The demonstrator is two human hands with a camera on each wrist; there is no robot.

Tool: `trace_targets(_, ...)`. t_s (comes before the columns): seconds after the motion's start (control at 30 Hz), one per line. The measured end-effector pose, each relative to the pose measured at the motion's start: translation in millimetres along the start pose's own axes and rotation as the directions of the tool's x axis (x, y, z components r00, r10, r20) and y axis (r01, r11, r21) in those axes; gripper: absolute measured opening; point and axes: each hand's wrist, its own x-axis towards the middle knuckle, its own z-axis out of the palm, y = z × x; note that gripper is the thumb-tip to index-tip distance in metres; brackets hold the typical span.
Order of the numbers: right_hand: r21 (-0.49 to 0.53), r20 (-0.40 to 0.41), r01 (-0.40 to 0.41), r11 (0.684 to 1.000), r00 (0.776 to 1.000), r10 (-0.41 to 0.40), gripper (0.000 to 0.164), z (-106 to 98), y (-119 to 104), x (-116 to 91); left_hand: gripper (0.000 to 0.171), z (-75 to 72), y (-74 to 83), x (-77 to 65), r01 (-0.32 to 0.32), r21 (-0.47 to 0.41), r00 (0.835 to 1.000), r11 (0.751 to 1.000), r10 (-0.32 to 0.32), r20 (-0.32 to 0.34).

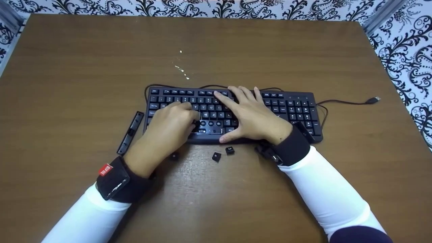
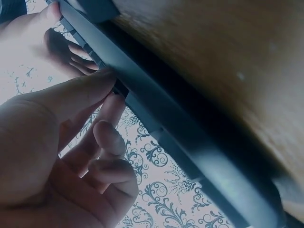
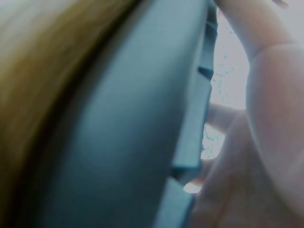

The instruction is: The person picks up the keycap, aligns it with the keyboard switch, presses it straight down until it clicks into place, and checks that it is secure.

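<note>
A black keyboard (image 1: 209,139) lies on the wooden table, with several round sockets bare of caps in its lower letter row. My left hand (image 1: 172,123) is over its left half. The left thumb and forefinger pinch a small dark keycap (image 2: 121,89) at the keyboard's front side, while the other fingers curl below them in the left wrist view. My right hand (image 1: 251,113) lies spread over the keys right of the middle, its thumb near the front edge. In the right wrist view the palm is close beside the keyboard's edge (image 3: 123,123).
Loose keycaps (image 1: 216,156) lie in front of the keyboard, one partly beside my left forearm. A long black bar-shaped piece (image 1: 130,133) lies left of it. The cable (image 1: 347,102) runs behind and right to a plug (image 1: 373,100). Pale flecks (image 1: 182,71) mark the table (image 1: 101,50).
</note>
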Motion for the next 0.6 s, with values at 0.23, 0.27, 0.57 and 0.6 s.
trace_targets(0.23, -0.01, 0.003, -0.001, 1.0, 1.0, 0.001, 0.116, -0.5, -1.4, 0.2, 0.012, -1.7, -0.9, 0.0, 0.013, -0.011, 1.0, 1.0, -0.013, -0.003)
trace_targets(0.27, -0.007, 0.006, -0.002, 1.0, 1.0, 0.002, 0.116, -0.7, -1.8, 0.2, 0.012, -1.7, -1.2, -0.2, 0.017, -0.015, 1.0, 1.0, -0.017, -0.005)
trace_targets(0.57, -0.005, 0.005, -0.005, 1.0, 1.0, 0.005, 0.116, -1.2, -3.3, 0.3, 0.01, -1.2, -1.0, -0.1, 0.019, -0.004, 0.999, 1.0, -0.019, -0.03)
trace_targets(0.6, -0.006, 0.006, -0.006, 1.0, 1.0, 0.006, 0.116, -1.1, -3.1, 0.2, 0.009, -1.0, -0.7, 0.1, 0.02, -0.005, 0.999, 1.0, -0.02, -0.029)
